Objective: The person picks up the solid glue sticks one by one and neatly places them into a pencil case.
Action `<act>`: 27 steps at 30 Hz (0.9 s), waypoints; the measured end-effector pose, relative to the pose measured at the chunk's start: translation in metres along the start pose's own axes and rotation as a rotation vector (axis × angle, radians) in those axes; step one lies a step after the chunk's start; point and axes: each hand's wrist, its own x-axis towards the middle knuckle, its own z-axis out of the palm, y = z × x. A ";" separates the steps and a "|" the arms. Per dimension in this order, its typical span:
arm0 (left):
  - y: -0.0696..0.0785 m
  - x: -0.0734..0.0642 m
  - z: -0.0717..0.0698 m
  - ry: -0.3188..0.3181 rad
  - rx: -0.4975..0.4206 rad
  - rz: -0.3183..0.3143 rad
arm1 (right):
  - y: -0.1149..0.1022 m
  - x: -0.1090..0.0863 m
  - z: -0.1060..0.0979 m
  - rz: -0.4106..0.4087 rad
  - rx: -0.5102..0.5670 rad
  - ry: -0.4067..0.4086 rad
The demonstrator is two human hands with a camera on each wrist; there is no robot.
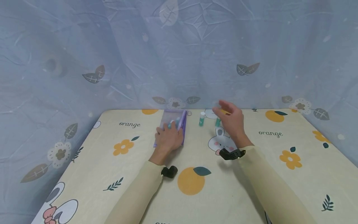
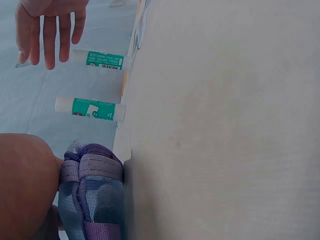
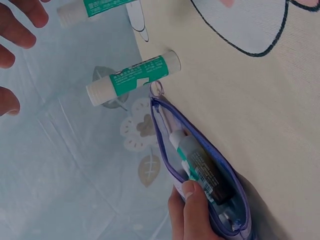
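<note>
A purple mesh zip pouch (image 1: pixel 167 114) lies near the back edge, its long zipped side gaping. My left hand (image 1: pixel 169 138) rests over it and, in the right wrist view, grips its upper rim with the thumb at the opening. Inside are a green-labelled white glue stick (image 3: pixel 183 159) and a dark-labelled cylinder (image 3: pixel 206 169). One glue stick (image 1: pixel 201 119) stands upright just right of the pouch. Another glue stick (image 1: pixel 218 121) stands farther right, partly hidden behind my right hand (image 1: pixel 231 119), which hovers beside it with fingers extended and holds nothing.
A cream tablecloth (image 1: pixel 134 174) printed with oranges, flowers and rabbits covers the table. Behind its back edge hangs a blue-grey patterned curtain (image 1: pixel 179 56). A small ring (image 1: pixel 189 113) sits at the pouch's back corner.
</note>
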 end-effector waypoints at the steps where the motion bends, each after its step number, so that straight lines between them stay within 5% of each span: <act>1: 0.000 0.000 0.000 0.000 -0.001 -0.001 | 0.001 0.000 0.000 0.006 0.004 -0.001; 27: 0.000 0.000 -0.001 -0.002 0.002 -0.001 | 0.015 0.004 0.003 0.120 0.004 -0.022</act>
